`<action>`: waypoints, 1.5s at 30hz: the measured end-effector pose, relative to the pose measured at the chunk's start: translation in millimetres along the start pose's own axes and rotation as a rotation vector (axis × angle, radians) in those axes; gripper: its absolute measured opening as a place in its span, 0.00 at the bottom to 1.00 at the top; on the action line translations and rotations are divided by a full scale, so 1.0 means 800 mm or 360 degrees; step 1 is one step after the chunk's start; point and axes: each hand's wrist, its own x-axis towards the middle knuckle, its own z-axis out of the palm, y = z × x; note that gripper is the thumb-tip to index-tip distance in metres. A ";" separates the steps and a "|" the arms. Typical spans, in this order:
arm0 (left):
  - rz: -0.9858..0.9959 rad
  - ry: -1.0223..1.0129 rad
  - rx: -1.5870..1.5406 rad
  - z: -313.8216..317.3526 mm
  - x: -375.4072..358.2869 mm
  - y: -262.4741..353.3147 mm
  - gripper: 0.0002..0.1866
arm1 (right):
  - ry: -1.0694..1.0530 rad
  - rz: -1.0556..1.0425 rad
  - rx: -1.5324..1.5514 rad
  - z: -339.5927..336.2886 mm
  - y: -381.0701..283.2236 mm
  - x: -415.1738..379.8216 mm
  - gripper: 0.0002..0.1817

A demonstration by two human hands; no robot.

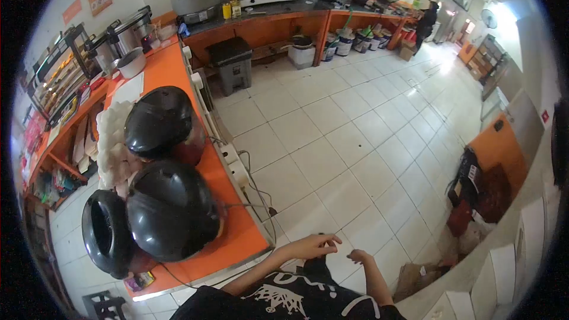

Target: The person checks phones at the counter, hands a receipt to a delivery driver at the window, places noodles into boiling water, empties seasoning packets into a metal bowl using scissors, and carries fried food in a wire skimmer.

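My left hand is held in front of my body above the tiled floor, fingers loosely bent and apart, with nothing seen in it. Close by on the right is my right hand, its fingers curled in. Whether anything is in them is too small to make out. The hands do not touch each other. Left of them, an orange counter carries several large glossy black domed appliances, with cords beside them. A small colourful packet lies at the counter's near corner.
Pale bumpy egg trays stand behind the domes. Power sockets and cords run along the counter edge. A grey bin stands below the stove counter. Far off is a person in dark clothes. Bags and boxes sit at the right.
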 end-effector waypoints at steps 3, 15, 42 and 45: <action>0.0157 0.0323 -0.0001 -0.062 0.065 -0.002 0.18 | -0.0193 0.0109 -0.0450 -0.089 0.006 0.093 0.28; 0.0145 0.1634 -0.1203 -0.250 0.142 -0.053 0.19 | 0.0302 -0.0891 -0.1372 -0.414 -0.411 0.358 0.19; -0.0683 0.3538 -0.2416 -0.877 -0.016 -0.729 0.13 | -0.0238 -0.0531 -0.1058 -0.345 -0.957 0.593 0.57; -0.0795 0.3590 -0.2503 -0.873 -0.022 -0.840 0.14 | -0.0236 -0.0572 -0.1116 -0.336 -0.969 0.638 0.57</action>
